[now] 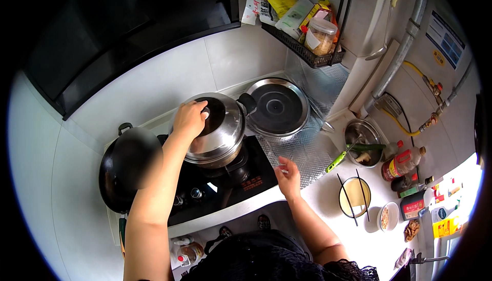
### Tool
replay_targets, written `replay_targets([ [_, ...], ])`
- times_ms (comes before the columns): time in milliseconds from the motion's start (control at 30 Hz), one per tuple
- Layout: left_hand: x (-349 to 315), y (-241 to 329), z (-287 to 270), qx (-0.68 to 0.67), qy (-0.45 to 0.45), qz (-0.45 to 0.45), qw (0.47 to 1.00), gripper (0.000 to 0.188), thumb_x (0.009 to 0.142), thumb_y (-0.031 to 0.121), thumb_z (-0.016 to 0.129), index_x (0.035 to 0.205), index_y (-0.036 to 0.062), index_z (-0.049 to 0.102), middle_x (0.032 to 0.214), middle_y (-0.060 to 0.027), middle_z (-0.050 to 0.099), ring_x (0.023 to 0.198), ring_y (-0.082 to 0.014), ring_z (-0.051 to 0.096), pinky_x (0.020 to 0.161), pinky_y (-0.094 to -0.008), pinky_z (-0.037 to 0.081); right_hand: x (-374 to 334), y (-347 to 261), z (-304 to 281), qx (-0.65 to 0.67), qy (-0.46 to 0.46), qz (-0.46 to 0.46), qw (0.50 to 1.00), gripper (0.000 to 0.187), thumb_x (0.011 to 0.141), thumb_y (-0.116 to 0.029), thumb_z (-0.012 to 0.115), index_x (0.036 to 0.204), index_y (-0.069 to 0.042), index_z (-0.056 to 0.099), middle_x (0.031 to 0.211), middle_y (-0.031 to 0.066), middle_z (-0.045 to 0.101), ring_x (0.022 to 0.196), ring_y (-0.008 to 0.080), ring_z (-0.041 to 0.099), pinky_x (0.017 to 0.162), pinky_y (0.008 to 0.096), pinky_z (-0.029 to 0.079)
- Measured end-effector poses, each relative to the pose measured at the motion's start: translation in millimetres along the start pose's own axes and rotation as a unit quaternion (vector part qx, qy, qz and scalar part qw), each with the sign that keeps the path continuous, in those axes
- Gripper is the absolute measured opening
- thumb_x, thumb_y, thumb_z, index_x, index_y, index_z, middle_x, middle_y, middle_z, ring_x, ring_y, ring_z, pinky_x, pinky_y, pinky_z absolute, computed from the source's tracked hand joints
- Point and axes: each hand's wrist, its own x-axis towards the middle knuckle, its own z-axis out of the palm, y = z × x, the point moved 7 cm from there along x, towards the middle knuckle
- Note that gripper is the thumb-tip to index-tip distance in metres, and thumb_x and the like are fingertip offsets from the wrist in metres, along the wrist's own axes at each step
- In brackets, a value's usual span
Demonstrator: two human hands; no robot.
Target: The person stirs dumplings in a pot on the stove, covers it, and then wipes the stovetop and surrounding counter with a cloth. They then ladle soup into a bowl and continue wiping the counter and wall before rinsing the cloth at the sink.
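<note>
My left hand (189, 119) is closed on the knob of a domed steel lid (225, 129), which has a dark round centre. The lid sits over a steel pot (214, 159) with a black side handle, on the black gas stove (238, 186). Held over the front edge of the counter, my right hand (288, 178) is empty, its fingers loosely curled and apart. Beyond it, a wide steel-rimmed round pan or lid (277, 105) with a dark centre lies on the foil-covered counter (307, 150).
A black wok (110, 173) stands at the left. To the right are a steel bowl (361, 129) with a green-handled utensil, a bowl with chopsticks (353, 197), a small white bowl (388, 216) and bottles (405, 163). A black wire rack (300, 45) hangs above, holding packets and a jar.
</note>
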Motion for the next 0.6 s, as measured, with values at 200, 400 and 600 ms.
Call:
replay_targets([
  [200,-44,31,-36,-0.054,0.195,0.084,0.976,0.045,0.081,0.022,0.066,0.123,0.0085,0.056,0.130,-0.0166,0.050,0.117,-0.0397,0.045,0.098,-0.0459,0.039,63,100,1,0.199,0.051,0.377,0.903,0.043,0.086,-0.015,0.063,0.124,-0.001,0.048,0.093,0.0085,0.058,0.077,0.0213,0.060,0.064,0.0340,0.050],
  [400,-102,100,-31,-0.161,0.200,0.165,0.952,0.031,0.077,0.008,0.068,0.107,0.0022,0.063,0.121,-0.0143,0.058,0.112,-0.0347,0.052,0.096,-0.0425,0.041,143,196,23,0.307,0.178,0.473,0.807,0.029,0.084,-0.022,0.069,0.095,-0.001,0.052,0.078,0.0109,0.055,0.060,0.0252,0.057,0.049,0.0349,0.050],
  [600,-146,131,3,-0.188,0.128,0.204,0.952,0.025,0.076,0.009,0.069,0.100,0.0030,0.066,0.116,-0.0140,0.060,0.109,-0.0352,0.054,0.094,-0.0441,0.042,173,193,42,0.363,0.185,0.412,0.815,0.015,0.084,-0.009,0.067,0.085,0.000,0.055,0.073,0.0108,0.057,0.052,0.0196,0.054,0.045,0.0291,0.051],
])
